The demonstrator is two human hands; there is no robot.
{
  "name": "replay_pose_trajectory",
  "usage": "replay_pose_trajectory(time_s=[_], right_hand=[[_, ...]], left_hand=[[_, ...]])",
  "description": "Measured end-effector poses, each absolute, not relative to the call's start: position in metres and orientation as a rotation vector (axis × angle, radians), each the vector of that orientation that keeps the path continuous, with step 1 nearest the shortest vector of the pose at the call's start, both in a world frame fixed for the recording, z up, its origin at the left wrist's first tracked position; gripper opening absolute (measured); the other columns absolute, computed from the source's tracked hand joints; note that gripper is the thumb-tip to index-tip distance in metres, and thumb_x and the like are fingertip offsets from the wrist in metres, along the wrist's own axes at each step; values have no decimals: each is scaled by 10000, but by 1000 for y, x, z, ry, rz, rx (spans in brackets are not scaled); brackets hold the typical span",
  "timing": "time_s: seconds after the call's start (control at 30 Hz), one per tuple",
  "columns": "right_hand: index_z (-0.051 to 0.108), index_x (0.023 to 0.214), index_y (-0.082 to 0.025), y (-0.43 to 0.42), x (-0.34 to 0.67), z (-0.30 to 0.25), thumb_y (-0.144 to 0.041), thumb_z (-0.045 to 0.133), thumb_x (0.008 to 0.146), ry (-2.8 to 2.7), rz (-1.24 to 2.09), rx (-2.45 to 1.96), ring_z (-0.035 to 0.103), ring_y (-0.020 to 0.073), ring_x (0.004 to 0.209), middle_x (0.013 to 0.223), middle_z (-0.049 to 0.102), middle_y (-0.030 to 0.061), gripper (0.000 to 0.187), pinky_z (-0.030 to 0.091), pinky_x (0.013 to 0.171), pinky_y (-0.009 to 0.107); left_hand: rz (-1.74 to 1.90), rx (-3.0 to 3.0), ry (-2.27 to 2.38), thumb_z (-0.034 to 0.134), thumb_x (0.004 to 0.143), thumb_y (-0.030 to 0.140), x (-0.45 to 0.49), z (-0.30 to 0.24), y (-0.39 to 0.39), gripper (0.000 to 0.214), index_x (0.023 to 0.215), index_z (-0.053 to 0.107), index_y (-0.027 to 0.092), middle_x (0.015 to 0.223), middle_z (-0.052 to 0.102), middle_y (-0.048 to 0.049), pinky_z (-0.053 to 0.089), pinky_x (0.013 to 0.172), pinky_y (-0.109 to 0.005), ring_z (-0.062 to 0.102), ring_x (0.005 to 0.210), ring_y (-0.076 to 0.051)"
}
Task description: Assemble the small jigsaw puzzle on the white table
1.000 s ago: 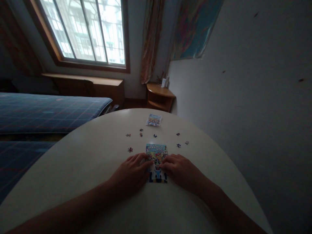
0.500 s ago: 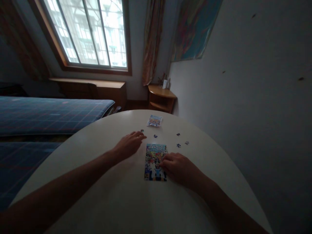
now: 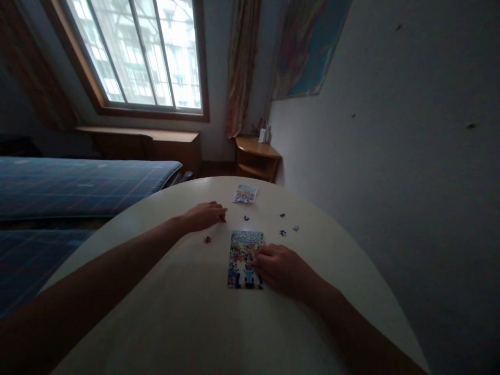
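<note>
A colourful jigsaw puzzle [image 3: 244, 255], mostly assembled, lies flat on the round white table [image 3: 187, 317]. My right hand [image 3: 279, 269] rests on its right edge with curled fingers pressing on the pieces. My left hand [image 3: 203, 215] is stretched out to the far left of the puzzle, its fingertips pinched around a loose puzzle piece [image 3: 223, 219]. Another loose piece [image 3: 207, 239] lies just this side of that hand. A small picture card [image 3: 245, 194] sits near the table's far edge.
Several more loose pieces [image 3: 282, 232] are scattered beyond and to the right of the puzzle. A bed with a blue checked cover [image 3: 78, 182] stands to the left, a wooden corner shelf [image 3: 255, 155] behind the table, and a wall close on the right.
My left hand has left the puzzle and reached out and away to the loose pieces at the far left. My right hand has stayed on the puzzle.
</note>
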State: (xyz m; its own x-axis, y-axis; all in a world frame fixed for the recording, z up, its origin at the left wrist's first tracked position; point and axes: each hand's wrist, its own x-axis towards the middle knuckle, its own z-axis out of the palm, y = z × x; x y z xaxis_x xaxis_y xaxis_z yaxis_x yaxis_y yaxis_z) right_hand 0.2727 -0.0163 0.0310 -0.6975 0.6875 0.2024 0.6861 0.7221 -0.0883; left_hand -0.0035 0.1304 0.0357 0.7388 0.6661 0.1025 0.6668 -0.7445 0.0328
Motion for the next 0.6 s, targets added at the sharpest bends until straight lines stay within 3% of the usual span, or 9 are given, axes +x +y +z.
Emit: replay_pose_trajectory(time_s=[0.23,0.37,0.6], right_hand=[[670,900,-175,-18,271,36,-211,572,936,-2704,65,-1100,610,165,821,952,688,59,110,452,749,292],[667,893,-176,-18,271,37,-219,561,945,-2695,75,-1104,612,164,825,948,684,65,126,457,763,296],[664,931,-180,-19,270,37,-213,581,926,-2711,48,-1109,606,175,830,954,679,61,89,453,757,302]], left_hand=[[-290,-3033,-1258,567,893,253,-14,34,117,101,907,643,189,917,681,-56,472,760,-289,624,854,-203],[-483,-3080,-1315,564,898,258,-6,32,91,139,980,648,183,924,700,-45,484,768,-280,641,838,-179],[-724,-3152,-1321,610,911,211,33,32,21,125,928,732,230,880,735,-9,494,801,-275,656,841,-163]])
